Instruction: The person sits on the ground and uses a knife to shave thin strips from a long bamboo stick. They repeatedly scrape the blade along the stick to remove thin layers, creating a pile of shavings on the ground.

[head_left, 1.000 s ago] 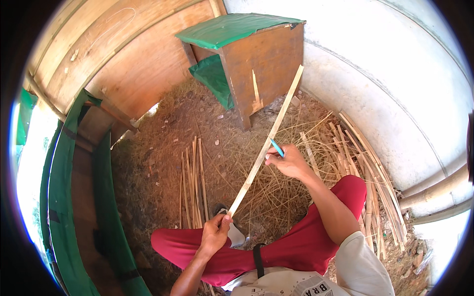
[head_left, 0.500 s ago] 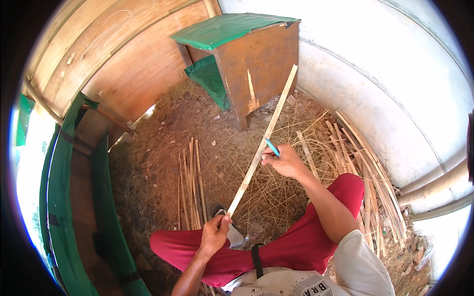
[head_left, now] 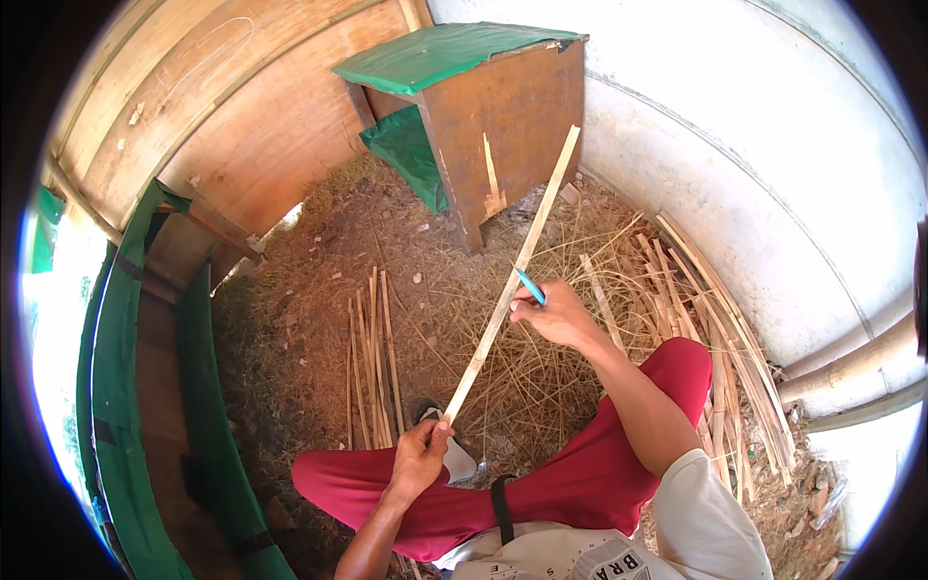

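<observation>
A long, pale bamboo strip (head_left: 486, 340) slants up and away from me over the dirt floor. Its near end is gripped in my left hand (head_left: 421, 459), thumb on top, just above my folded leg. My right hand (head_left: 554, 311) holds a slim blue pen (head_left: 530, 287) beside the middle of the strip. The pen's tip is close against the strip's right edge; whether it touches I cannot tell. My right fingertips are curled next to the strip, partly hidden under the hand.
Several bamboo strips (head_left: 389, 353) lie left of my foot, and a larger pile of strips (head_left: 727, 353) lies right of my knee. Thin shavings (head_left: 541, 377) cover the ground between. Ahead stands a brown wooden cabinet (head_left: 527, 121) with a green cover; green-covered shelving (head_left: 116, 406) is at left.
</observation>
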